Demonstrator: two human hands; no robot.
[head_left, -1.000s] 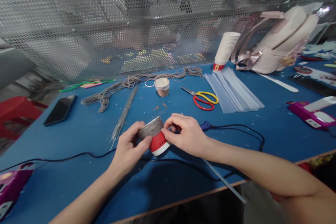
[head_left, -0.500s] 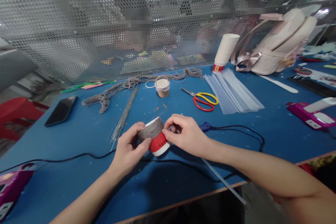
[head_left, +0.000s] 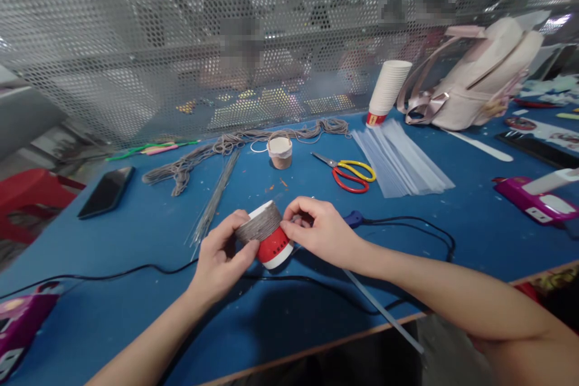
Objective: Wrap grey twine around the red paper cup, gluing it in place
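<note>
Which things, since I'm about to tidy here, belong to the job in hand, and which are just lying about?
Likely the job's:
cord-wrapped cup, held by left hand, right hand touching it
loose gray cord
scissors
stacked cups
translucent strips

Likely just lying about:
phone
pale backpack

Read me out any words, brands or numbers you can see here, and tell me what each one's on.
No text can be read for certain.
Cord-wrapped cup: dark characters on red, too blurred.
Cup stack: mark on the red part, too small.
Purple device on the right: markings on its pale panels, if any, unreadable.
</note>
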